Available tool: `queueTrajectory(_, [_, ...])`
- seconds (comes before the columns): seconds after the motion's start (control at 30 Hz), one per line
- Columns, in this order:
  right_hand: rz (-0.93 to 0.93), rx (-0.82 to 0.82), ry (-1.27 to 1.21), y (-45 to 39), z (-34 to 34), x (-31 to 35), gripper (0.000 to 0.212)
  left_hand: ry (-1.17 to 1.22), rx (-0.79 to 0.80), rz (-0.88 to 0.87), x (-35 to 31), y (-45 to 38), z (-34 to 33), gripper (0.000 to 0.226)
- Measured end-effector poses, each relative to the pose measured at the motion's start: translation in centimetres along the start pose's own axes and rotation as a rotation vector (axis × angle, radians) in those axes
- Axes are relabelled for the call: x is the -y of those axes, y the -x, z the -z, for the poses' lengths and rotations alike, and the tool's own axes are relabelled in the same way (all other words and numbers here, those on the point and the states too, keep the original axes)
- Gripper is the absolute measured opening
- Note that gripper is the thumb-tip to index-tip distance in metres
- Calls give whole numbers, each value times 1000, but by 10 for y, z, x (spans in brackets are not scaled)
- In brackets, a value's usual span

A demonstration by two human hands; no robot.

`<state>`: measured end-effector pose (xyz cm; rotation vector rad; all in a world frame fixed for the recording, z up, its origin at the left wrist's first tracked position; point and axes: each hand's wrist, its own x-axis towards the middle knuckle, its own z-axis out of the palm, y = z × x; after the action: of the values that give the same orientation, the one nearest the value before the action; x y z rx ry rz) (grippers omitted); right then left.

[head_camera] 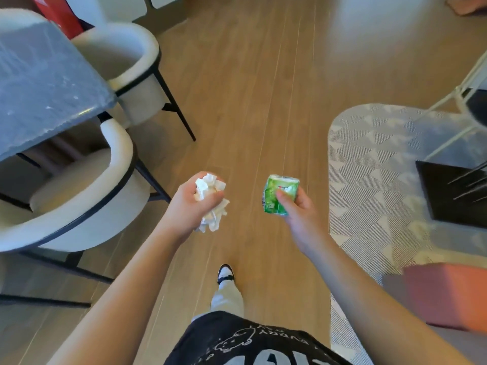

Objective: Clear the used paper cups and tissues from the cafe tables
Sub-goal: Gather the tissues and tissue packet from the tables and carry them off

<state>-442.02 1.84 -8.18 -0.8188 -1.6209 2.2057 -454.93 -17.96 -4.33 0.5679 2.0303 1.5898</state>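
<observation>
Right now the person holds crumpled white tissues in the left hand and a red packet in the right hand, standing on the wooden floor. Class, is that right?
Not quite. The head view shows the packet in the right hand is green, not red. The left hand does hold crumpled white tissues, over the wooden floor.

Crumpled tissues (210, 200) partly buried inside the closed left hand (193, 206), only the ends sticking out above and below the fingers; count not readable. Green tissue pack (279, 194) covered along its lower right by the thumb and fingers of the right hand (300, 209), print on the wrapper too small and smeared to read. Grey table top (44, 85) cut off by the left edge, near chair (66, 196) cut at the left with its seat partly under the table, orange block (453, 293) at right blurred and cut by the edge, shirt lettering (276, 346) cropped at the bottom.
</observation>
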Motion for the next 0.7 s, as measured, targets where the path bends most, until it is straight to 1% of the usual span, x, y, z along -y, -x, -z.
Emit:
queueTrajectory(0.13, [-5, -4, 1, -80, -25, 21, 20, 96, 33, 4, -2, -80, 30, 9])
queueTrajectory(0.3, [12, -55, -28, -173, -46, 52, 18, 50, 82, -5, -25, -189, 58, 13])
queueTrajectory(0.37, [10, -77, -30, -207, -47, 61, 19, 22, 100, -19, -34, -229, 62, 8])
queueTrajectory(0.43, [13, -80, -25, -244, -45, 71, 22, 7, 106, -29, -41, -267, 64, 6])
queueTrajectory(0.53, [11, -86, -29, -302, -38, 88, 28, -1, 106, -21, -49, -326, 60, 9])
queueTrajectory(0.7, [8, -82, -51, -408, -17, 114, 25, -1, 114, 14, -61, -433, 40, 6])
